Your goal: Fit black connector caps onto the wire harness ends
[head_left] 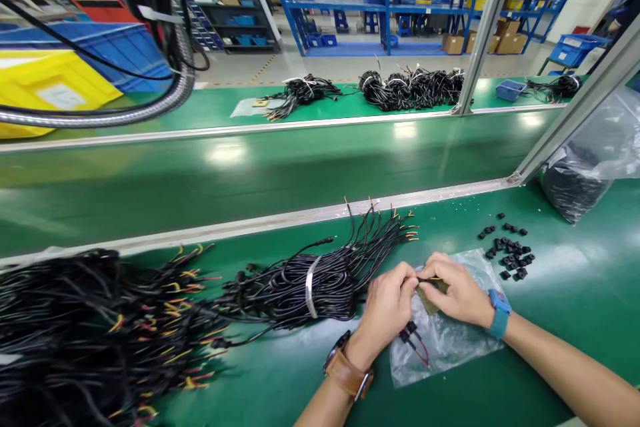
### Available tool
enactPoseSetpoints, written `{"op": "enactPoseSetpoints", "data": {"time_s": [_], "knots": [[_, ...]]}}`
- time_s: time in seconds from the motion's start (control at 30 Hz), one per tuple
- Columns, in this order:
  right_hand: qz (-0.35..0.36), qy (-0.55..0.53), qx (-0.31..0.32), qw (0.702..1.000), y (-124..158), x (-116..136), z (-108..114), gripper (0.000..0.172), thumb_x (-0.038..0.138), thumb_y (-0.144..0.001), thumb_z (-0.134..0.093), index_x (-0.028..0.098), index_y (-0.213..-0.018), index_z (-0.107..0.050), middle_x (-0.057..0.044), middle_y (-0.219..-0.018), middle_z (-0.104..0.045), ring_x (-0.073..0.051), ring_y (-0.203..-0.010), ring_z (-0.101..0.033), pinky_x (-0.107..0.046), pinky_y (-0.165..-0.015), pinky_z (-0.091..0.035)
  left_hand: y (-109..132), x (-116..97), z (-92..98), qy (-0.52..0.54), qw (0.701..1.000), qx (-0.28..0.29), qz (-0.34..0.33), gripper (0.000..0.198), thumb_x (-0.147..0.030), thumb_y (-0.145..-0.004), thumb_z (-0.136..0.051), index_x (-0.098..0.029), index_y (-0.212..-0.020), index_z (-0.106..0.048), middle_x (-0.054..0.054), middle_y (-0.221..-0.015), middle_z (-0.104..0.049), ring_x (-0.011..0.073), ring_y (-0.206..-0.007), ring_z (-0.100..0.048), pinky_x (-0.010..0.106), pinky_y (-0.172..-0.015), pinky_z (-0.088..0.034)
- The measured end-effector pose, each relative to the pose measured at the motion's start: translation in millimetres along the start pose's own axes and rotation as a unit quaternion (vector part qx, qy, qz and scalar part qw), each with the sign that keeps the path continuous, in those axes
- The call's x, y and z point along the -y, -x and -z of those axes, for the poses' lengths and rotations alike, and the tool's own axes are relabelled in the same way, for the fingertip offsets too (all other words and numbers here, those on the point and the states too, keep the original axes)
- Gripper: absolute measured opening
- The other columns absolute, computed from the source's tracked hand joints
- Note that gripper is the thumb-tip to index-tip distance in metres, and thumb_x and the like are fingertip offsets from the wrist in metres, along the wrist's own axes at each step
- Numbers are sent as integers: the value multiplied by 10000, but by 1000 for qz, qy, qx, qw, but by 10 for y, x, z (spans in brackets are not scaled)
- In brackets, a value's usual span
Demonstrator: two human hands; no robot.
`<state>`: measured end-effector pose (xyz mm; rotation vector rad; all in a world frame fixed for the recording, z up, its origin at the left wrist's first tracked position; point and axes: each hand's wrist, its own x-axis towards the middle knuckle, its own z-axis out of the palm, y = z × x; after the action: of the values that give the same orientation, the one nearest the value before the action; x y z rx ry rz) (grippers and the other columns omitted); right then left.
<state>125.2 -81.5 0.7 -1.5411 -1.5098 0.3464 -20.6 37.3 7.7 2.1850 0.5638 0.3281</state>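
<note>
Fingertips of my left hand (pixel 387 303) and my right hand (pixel 456 290) meet over a clear plastic bag (pixel 417 370) on the green bench. Both pinch a thin black cable (pixel 426 279) whose yellow wire end shows by the right fingers. Under the right hand lies a small olive-coloured piece (pixel 429 301), partly covered. Just below the left fingers, a black connector (pixel 409 332) with short red and black wires rests on the bag. Left of my hands is a coiled bundle of black cables (pixel 320 287), bound with a white tie, its stripped ends fanning up and right.
A large heap of black cables (pixel 75 327) fills the left side. Small black plastic parts (pixel 513 257) lie scattered at the right, near a bag of black parts (pixel 575 180). A metal frame post (pixel 575 107) slants above the bench. Beyond the conveyor (pixel 300 177) lie more cable bundles (pixel 413 89).
</note>
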Motion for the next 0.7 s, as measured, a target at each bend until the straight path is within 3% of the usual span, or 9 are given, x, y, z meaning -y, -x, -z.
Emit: {"op": "enactPoseSetpoints", "data": {"time_s": [0.13, 0.4, 0.7], "knots": [[-21, -9, -10, 1000, 3, -11, 9, 86, 144, -921, -582, 213, -949, -625, -37, -856, -624, -203, -814, -575, -328, -727, -449, -1, 6, 87, 14, 999, 11, -44, 136, -204, -963, -435, -215, -900, -556, 32, -901, -663, 182, -851, -611, 281, -760, -420], [-32, -17, -4, 999, 10, -49, 2, 80, 145, -915, -593, 210, -933, -637, -32, -840, -622, -197, -806, -578, -319, -721, -446, -27, 67, 25, 5, 1000, -17, -6, 168, -168, -921, -451, -213, -783, -535, 21, -779, -627, 179, -748, -586, 283, -687, -391], [-23, -4, 5, 1000, -28, -26, -10, 76, 149, -918, -611, 213, -911, -649, -28, -835, -654, -202, -805, -580, -356, -767, -420, -24, 59, -12, 3, 1000, -18, -9, 182, -148, -908, -436, -219, -749, -493, 11, -725, -584, 176, -706, -556, 282, -664, -364]]}}
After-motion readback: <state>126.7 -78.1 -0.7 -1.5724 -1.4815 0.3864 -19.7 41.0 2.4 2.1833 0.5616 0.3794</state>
